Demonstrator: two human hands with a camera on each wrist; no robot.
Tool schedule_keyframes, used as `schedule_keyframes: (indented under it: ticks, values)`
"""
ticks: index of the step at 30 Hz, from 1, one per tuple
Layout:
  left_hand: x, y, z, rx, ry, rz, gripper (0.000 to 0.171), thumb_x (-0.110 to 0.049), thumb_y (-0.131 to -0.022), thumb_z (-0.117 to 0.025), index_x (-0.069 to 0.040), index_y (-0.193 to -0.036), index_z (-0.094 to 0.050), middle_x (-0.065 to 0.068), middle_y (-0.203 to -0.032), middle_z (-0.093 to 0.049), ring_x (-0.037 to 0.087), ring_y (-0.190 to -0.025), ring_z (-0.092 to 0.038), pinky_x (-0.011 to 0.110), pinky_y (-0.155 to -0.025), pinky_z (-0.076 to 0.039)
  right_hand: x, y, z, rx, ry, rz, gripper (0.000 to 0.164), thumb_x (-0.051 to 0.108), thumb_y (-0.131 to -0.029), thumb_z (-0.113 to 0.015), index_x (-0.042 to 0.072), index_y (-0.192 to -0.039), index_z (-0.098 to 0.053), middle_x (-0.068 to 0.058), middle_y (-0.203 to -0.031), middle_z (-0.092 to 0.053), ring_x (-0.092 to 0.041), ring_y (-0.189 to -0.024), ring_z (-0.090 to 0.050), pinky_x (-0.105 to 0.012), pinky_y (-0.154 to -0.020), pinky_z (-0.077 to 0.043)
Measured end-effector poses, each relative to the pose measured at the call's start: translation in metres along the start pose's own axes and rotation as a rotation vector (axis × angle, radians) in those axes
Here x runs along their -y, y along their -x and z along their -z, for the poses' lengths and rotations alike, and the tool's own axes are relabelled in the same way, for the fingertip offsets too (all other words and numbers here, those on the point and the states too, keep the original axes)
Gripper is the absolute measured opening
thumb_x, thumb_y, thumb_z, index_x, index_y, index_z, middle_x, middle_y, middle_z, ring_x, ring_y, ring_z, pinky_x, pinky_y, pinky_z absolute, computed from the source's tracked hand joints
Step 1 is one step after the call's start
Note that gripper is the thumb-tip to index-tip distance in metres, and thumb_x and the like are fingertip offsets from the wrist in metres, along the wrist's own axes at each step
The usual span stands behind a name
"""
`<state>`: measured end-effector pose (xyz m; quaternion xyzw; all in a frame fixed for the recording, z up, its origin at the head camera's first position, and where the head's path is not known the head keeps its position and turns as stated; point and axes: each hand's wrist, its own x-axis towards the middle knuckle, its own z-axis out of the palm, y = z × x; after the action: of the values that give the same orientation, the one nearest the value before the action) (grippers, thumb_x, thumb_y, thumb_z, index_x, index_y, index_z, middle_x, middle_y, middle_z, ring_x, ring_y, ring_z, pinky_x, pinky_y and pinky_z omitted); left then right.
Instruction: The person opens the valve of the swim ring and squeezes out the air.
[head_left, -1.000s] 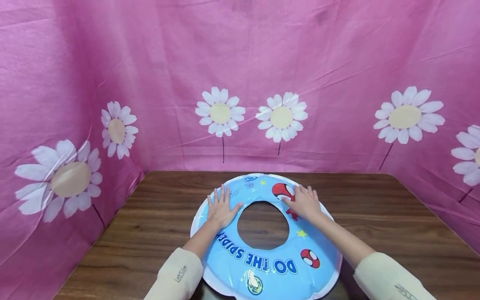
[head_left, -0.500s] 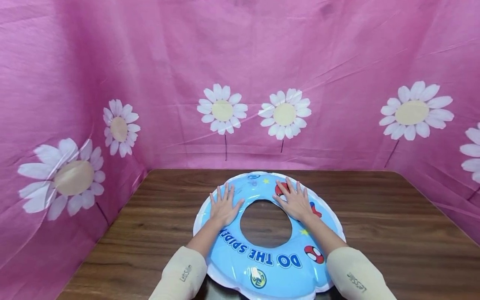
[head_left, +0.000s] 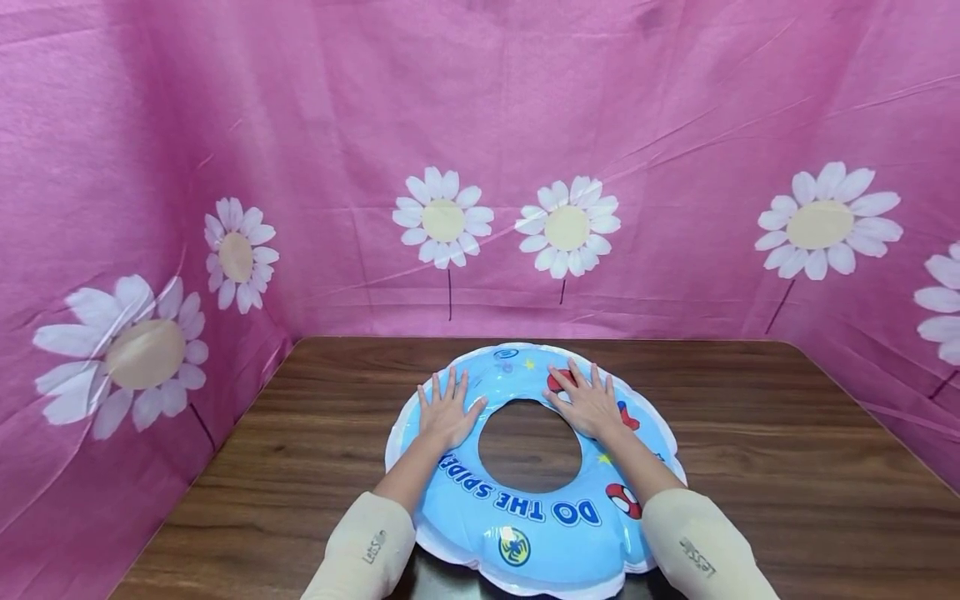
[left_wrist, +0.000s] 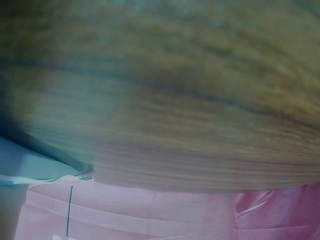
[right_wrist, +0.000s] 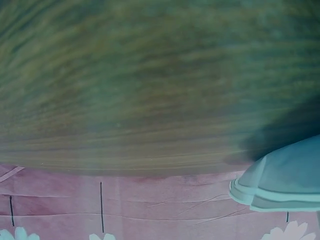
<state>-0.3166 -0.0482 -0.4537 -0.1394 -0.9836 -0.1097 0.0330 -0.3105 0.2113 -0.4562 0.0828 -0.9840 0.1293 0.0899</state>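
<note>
A light blue inflatable swim ring (head_left: pixel 555 554) lies on the table in the head view, with a pale scalloped rim, "DO THE SPIDEY" lettering and red cartoon faces. On its left side rests my left hand (head_left: pixel 447 417), palm down, fingers spread and straight. My right hand (head_left: pixel 591 410) lies on the right side the same way, partly covering a red face. Both thumbs are near the centre hole. At the left edge of the left wrist view shows part of the swim ring (left_wrist: pixel 35 162); the right wrist view has its rim (right_wrist: pixel 285 175) at the right.
The brown wood-grain table (head_left: pixel 757 425) extends on both sides of the ring. Behind and beside it hangs a pink cloth (head_left: pixel 510 100) printed with white daisies. Cream sleeves (head_left: pixel 367 542) cover both forearms.
My right hand has shifted left and inward on the ring, now with its fingers spread. The left hand stays in place. The ring's front rim looks more scalloped than a second ago.
</note>
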Motion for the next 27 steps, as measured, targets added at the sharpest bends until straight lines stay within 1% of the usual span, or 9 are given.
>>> schedule_keyframes:
  ticks: [9,27]
  values:
    - [-0.0008,-0.0004,-0.0001,0.009,0.005,0.017,0.072,-0.061,-0.093,-0.02,-0.015,-0.148,-0.018,0.009,-0.152,-0.011,0.037,-0.136,-0.001,0.058,-0.103,0.003,-0.0004,-0.001,-0.0016,0.024,0.012,-0.013,0.064,0.061,-0.09,-0.033,0.026,-0.144,-0.034,-0.013,-0.149,-0.02,-0.048,-0.131,-0.007,-0.062,-0.101,0.0]
    - [-0.0013,-0.0002,-0.0004,0.027,-0.002,0.027,0.072,-0.061,-0.092,-0.019,-0.016,-0.148,-0.02,0.009,-0.152,-0.012,0.036,-0.136,0.0,0.056,-0.104,0.004,0.0002,-0.0006,-0.0004,0.04,0.014,-0.025,0.064,0.062,-0.09,-0.033,0.025,-0.143,-0.035,-0.013,-0.149,-0.021,-0.049,-0.131,-0.007,-0.063,-0.101,0.001]
